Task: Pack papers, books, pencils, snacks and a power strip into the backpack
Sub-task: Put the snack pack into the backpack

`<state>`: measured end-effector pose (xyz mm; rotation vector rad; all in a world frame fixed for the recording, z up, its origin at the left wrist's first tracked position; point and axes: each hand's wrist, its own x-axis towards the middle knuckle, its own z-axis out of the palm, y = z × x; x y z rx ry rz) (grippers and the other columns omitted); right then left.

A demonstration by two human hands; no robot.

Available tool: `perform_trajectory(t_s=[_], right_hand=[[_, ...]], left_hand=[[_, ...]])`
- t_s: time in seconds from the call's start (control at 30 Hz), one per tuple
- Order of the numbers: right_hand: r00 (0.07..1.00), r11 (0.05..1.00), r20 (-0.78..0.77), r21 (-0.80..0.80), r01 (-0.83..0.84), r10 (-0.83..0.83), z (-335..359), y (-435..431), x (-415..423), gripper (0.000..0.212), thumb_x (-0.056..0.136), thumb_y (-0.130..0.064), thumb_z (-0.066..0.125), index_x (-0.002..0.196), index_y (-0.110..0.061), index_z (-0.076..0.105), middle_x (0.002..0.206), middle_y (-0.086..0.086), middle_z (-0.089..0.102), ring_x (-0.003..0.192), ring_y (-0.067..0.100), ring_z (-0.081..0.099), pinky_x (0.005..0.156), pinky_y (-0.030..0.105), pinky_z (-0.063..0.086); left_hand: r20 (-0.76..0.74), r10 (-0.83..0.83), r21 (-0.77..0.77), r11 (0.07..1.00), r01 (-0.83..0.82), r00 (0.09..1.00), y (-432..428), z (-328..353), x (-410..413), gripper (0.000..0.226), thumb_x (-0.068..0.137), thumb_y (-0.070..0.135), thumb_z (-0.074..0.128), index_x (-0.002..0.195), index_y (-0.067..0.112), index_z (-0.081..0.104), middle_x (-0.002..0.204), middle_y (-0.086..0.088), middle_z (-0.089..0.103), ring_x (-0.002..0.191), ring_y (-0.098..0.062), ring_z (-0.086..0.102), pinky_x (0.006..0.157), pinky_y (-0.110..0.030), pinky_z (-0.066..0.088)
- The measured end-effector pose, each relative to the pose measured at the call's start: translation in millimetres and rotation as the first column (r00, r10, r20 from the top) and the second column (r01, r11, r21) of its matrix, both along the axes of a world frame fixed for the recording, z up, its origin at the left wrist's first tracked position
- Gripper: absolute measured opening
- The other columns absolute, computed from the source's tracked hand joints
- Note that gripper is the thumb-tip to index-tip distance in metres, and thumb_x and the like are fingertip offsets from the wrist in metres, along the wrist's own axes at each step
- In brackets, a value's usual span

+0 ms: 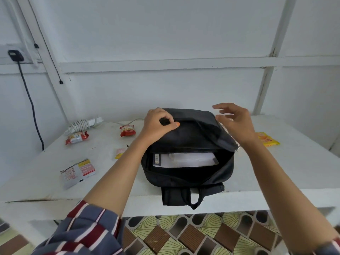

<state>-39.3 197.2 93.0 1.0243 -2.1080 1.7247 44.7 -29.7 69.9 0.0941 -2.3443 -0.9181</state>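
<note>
A black backpack (187,175) lies on the white table (285,168) with its main compartment unzipped. Inside it I see white papers and a book (184,160). My left hand (158,124) grips the top flap of the backpack and holds it up. My right hand (235,120) hovers just above the flap's right side, fingers spread and holding nothing. A white power strip (82,124) with coiled cord lies at the back left. Red snack packs (76,138) (127,130), a flat sachet (78,172), a small pink-yellow packet (119,152) and a yellow snack pack (267,138) lie around the bag.
A black cable (32,103) hangs from a wall plug (15,55) at the left. The backpack's straps (184,196) hang over the table's front edge. A patterned tiled floor (184,236) shows below the table.
</note>
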Motion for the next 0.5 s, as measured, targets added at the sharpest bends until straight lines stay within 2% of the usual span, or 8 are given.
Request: perform_trajectory(t_s=[0.07, 0.13, 0.23, 0.37, 0.5], right_hand=[[0.998, 0.996, 0.038, 0.075, 0.04, -0.043, -3.1, 4.6, -10.5, 0.028, 0.082, -0.001, 0.061, 0.093, -0.026, 0.066, 0.094, -0.016, 0.064, 0.076, -0.009, 0.056, 0.081, 0.018, 0.046], [0.996, 0.984, 0.087, 0.177, 0.016, -0.032, -7.6, 4.1, -15.1, 0.026, 0.083, -0.002, 0.06, 0.099, -0.022, 0.067, 0.099, -0.007, 0.064, 0.08, 0.003, 0.057, 0.082, 0.023, 0.043], [0.994, 0.936, 0.11, 0.35, -0.039, 0.0, -11.3, -5.7, -16.9, 0.028, 0.086, -0.006, 0.059, 0.112, -0.014, 0.065, 0.108, -0.001, 0.063, 0.093, 0.011, 0.055, 0.082, 0.022, 0.038], [0.995, 0.856, 0.076, 0.508, -0.094, 0.065, -5.8, -34.1, -16.2, 0.032, 0.089, -0.008, 0.057, 0.12, -0.013, 0.061, 0.104, -0.001, 0.059, 0.108, 0.016, 0.054, 0.088, 0.022, 0.036], [0.986, 0.807, 0.054, 0.569, -0.16, 0.157, -2.0, -75.0, -13.1, 0.033, 0.089, -0.012, 0.056, 0.122, -0.015, 0.059, 0.126, 0.0, 0.059, 0.12, 0.018, 0.05, 0.092, 0.022, 0.035]], left_hand=[[-0.074, 0.016, 0.119, 0.993, -0.007, 0.997, 6.3, -1.8, 3.7, 0.013, 0.081, 0.026, 0.07, 0.072, 0.023, 0.062, 0.088, 0.009, 0.058, 0.09, -0.003, 0.053, 0.079, -0.009, 0.036], [-0.084, 0.058, 0.191, 0.981, -0.041, 0.995, 9.5, -4.7, 7.5, 0.012, 0.085, 0.024, 0.066, 0.075, 0.023, 0.061, 0.088, 0.011, 0.057, 0.091, -0.008, 0.054, 0.076, -0.007, 0.036], [0.013, 0.098, 0.142, 0.985, -0.099, 0.995, 5.8, -9.1, 14.7, 0.001, 0.087, 0.024, 0.063, 0.087, 0.023, 0.063, 0.099, 0.01, 0.058, 0.099, -0.011, 0.052, 0.078, -0.014, 0.036], [0.156, 0.225, -0.039, 0.974, -0.221, 0.962, -15.6, -11.5, 28.2, 0.023, 0.088, 0.027, 0.061, 0.109, 0.021, 0.065, 0.118, 0.001, 0.057, 0.109, -0.015, 0.052, 0.091, -0.028, 0.039], [0.24, 0.332, -0.113, 0.943, -0.313, 0.912, -42.4, -10.2, 45.8, 0.027, 0.088, 0.031, 0.06, 0.114, 0.024, 0.064, 0.124, -0.001, 0.055, 0.107, -0.023, 0.057, 0.094, -0.042, 0.046]])
